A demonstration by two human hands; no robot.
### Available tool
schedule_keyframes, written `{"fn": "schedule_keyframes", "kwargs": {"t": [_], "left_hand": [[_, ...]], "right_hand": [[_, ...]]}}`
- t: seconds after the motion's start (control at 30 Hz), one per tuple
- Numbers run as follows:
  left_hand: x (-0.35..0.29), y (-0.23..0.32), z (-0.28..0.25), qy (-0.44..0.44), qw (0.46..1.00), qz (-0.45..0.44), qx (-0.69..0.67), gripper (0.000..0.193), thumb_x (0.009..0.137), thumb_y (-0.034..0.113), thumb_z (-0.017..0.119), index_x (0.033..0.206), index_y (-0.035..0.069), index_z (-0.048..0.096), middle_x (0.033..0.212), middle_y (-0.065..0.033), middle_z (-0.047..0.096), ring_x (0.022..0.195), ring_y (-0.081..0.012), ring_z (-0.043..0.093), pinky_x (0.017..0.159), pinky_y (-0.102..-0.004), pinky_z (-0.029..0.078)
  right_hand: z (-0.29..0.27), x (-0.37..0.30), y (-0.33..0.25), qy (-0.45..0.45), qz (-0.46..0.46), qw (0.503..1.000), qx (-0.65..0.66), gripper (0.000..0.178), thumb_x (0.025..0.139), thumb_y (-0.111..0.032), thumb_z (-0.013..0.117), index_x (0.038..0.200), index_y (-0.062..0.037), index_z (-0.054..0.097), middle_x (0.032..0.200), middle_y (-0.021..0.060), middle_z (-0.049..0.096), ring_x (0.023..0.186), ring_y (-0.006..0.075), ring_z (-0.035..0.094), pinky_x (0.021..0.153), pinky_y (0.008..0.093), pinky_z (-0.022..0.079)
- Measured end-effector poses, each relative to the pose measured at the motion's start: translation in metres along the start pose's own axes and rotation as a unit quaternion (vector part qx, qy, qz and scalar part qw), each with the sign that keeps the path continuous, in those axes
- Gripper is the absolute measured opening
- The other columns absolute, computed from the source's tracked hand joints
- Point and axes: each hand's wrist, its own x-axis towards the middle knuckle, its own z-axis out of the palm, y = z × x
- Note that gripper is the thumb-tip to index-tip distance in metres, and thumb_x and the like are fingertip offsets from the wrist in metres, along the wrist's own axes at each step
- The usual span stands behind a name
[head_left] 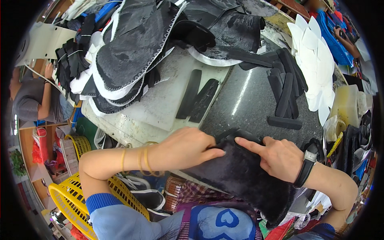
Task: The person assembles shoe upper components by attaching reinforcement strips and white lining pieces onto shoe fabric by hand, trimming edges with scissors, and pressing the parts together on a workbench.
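Observation:
A black furry boot-shaped piece point(250, 182) lies over the table's near edge and hangs down toward my lap. My left hand point(192, 148) is closed on its far left edge, thumb on top of the fur and fingers curled out of sight beyond the edge. My right hand point(280, 156) grips the far right side, its index finger stretched leftward onto the edge and the other fingers bent. Between the hands, a smooth dark band shows along the piece's far edge. Two flat black strips point(189, 95) lie on a pale board just beyond my left hand.
Black boot-shaped pieces with white edging point(134, 52) are piled at the far left. Several black strips point(286, 86) lie on the grey tabletop, beside overlapping white cut-outs point(314, 66). A yellow basket point(66, 200) stands below my left arm. Another person point(38, 98) sits at left.

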Motion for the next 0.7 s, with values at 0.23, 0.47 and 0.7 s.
{"fn": "schedule_keyframes", "kwargs": {"t": [0.23,0.47,0.7], "left_hand": [[-0.024,-0.016,-0.013,-0.056,0.992,-0.099,-0.052,0.031,0.082,0.024,0.060,0.065,-0.001,0.063,0.056,-0.0148,0.059,0.056,-0.0313,0.060,0.058,-0.0371,0.047],[-0.015,0.006,-0.006,-0.065,0.953,-0.006,0.296,0.019,0.083,0.017,0.057,0.072,0.001,0.056,0.070,-0.0108,0.064,0.064,-0.0181,0.066,0.054,-0.0319,0.050],[0.008,0.000,0.026,0.072,0.918,0.301,0.250,0.044,0.071,0.007,0.053,0.114,-0.003,0.053,0.125,-0.0097,0.051,0.096,-0.0202,0.054,0.073,-0.0251,0.051]], "right_hand": [[-0.002,0.004,-0.007,-0.002,0.005,1.000,-0.017,0.072,0.072,-0.004,0.057,0.137,-0.0288,0.038,0.073,0.0149,0.056,0.063,0.0326,0.059,0.060,0.0415,0.051],[-0.005,0.003,-0.010,-0.004,0.025,0.999,-0.045,0.069,0.072,-0.006,0.060,0.135,-0.0291,0.042,0.073,0.0139,0.058,0.068,0.0314,0.060,0.064,0.0413,0.051],[-0.001,-0.001,0.000,0.070,-0.003,0.997,-0.029,0.054,0.074,-0.008,0.060,0.127,-0.0146,0.047,0.079,0.0156,0.063,0.072,0.0324,0.062,0.062,0.0419,0.050]]}}
